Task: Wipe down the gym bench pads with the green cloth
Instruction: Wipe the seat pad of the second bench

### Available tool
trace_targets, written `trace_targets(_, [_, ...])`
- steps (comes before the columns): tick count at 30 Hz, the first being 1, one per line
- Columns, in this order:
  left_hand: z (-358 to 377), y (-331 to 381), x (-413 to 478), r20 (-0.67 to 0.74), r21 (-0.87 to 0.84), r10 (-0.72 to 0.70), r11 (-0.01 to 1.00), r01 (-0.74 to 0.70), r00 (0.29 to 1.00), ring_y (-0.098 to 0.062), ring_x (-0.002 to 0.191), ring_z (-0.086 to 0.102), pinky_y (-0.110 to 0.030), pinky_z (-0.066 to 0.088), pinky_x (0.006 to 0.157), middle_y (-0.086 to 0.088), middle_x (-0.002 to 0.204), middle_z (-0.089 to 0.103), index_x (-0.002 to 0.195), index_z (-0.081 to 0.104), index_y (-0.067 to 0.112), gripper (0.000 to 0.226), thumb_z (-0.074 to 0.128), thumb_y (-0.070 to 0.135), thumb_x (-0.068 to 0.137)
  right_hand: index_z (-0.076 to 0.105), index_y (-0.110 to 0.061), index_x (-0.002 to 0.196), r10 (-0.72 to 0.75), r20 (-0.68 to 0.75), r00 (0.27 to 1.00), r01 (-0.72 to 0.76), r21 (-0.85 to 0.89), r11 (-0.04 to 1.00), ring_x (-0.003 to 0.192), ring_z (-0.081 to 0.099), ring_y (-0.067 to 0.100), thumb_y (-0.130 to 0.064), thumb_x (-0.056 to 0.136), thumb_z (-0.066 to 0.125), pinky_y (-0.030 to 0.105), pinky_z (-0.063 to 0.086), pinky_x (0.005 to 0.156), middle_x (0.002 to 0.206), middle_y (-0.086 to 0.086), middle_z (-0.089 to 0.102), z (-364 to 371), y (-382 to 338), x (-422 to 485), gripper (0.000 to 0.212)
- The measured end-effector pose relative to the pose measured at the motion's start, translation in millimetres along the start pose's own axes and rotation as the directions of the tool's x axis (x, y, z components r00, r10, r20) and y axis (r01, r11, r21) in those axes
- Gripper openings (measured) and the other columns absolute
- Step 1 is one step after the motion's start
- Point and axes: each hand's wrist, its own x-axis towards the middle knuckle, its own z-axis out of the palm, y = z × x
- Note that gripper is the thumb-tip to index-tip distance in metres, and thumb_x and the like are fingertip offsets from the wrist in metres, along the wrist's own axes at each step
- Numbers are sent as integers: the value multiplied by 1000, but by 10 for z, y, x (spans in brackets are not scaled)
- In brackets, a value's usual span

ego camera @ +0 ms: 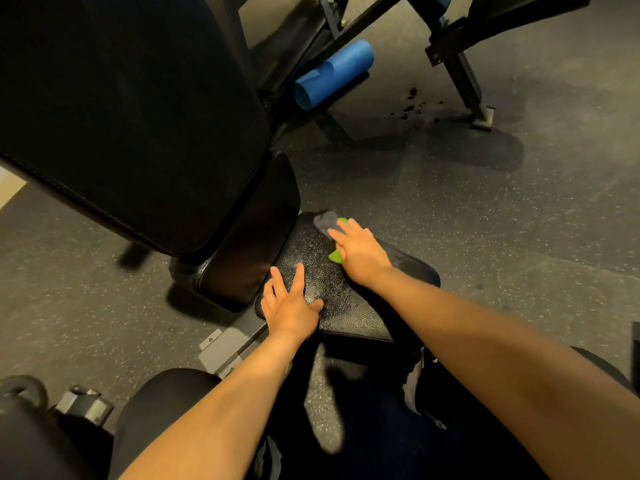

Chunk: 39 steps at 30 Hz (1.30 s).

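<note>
The black seat pad [349, 306] of the gym bench lies low in the middle of the view, its textured top shiny. My right hand [360, 249] presses the green cloth [335, 256] flat on the pad's far right part; a grey side of the cloth [325, 221] sticks out past my fingertips. My left hand [289, 303] rests flat on the pad's near left edge with fingers spread and holds nothing. The big black back pad [131, 116] rises tilted at the upper left, with a smaller black pad [249, 237] between it and the seat.
A blue foam roller [334, 74] sits on a black machine frame [464, 74] at the top. Dark speckled rubber floor [485, 220] surrounds the bench. The bench's grey metal base [225, 344] and a kettlebell handle [24, 389] lie at the lower left. My knees are below.
</note>
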Motion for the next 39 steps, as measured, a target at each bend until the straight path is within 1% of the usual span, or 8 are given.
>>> trace_targets(4, [20, -14, 11, -10, -7, 5, 1000, -5, 1000, -34, 152, -5, -48, 4, 122, -14, 166, -15, 159, 7, 39, 81, 58, 47, 96, 42, -12, 147, 169, -2, 986, -169, 59, 984, 147, 18, 31, -10, 97, 52, 46, 14, 119, 155, 13, 29, 85, -70, 95, 51])
trace_targets(8, [10, -43, -10, -25, 20, 34, 999, -33, 999, -34, 152, -4, -47, 5, 121, -14, 166, -14, 160, 5, 37, 81, 55, 50, 97, 42, -20, 150, 82, -23, 996, -81, 57, 995, 152, 12, 24, -10, 97, 50, 38, 8, 122, 162, 7, 25, 263, -244, -169, 55])
trace_targets(20, [-23, -314, -411, -64, -13, 111, 994, -112, 992, -34, 149, 6, -40, 10, 123, -10, 167, 3, 158, 25, 20, 64, 53, 28, 101, 46, -22, 146, -169, 137, 976, 176, -42, 983, 146, 26, 32, -16, 94, 55, 42, 29, 118, 159, 9, 31, 421, -530, -899, 53])
trace_targets(23, [-66, -433, -476, -45, -61, 43, 997, -46, 998, -33, 145, 13, -39, 18, 119, -7, 168, 5, 158, 24, 26, 62, 51, 32, 102, 49, -15, 139, -23, 87, 996, 31, -82, 996, 130, 39, 41, -22, 93, 60, 48, 42, 100, 148, 15, 35, 336, -488, -649, 47])
trace_targets(26, [-106, -558, -482, 0, -85, 108, 991, -108, 994, -35, 148, 13, -33, 13, 117, -11, 167, 7, 158, 25, 17, 59, 47, 26, 105, 38, -14, 149, 139, 64, 988, -137, -30, 990, 146, 18, 36, -21, 98, 52, 48, 30, 114, 159, 12, 20, 406, -687, -589, 54])
trace_targets(29, [-147, -631, -522, 33, -195, 102, 976, -94, 994, -32, 152, 9, -34, 9, 120, -9, 167, 10, 158, 26, 16, 54, 41, 22, 107, 29, -15, 156, 65, 93, 994, -66, 12, 998, 153, -2, 28, -7, 95, 52, 44, 14, 123, 165, 9, 9, 617, -889, -782, 65])
trace_targets(35, [13, -607, -807, -192, -672, -145, 740, -23, 971, -15, 129, 45, -21, 30, 101, -3, 141, 47, 140, 52, 16, 37, 45, 17, 104, 38, -22, 153, -117, 151, 982, 103, 100, 990, 154, 4, 25, 0, 97, 47, 29, 9, 123, 165, 11, 14, 757, -1063, -1167, 60])
trace_targets(39, [125, -646, -811, 70, -895, -225, 416, 161, 972, -22, 99, 60, -31, 50, 73, -7, 118, 60, 136, 47, 24, 33, 43, 34, 105, 43, -30, 146, -140, 211, 967, 121, 101, 988, 147, 28, 26, -27, 100, 38, 41, 30, 118, 156, 7, 36, 614, -1215, -1130, 47])
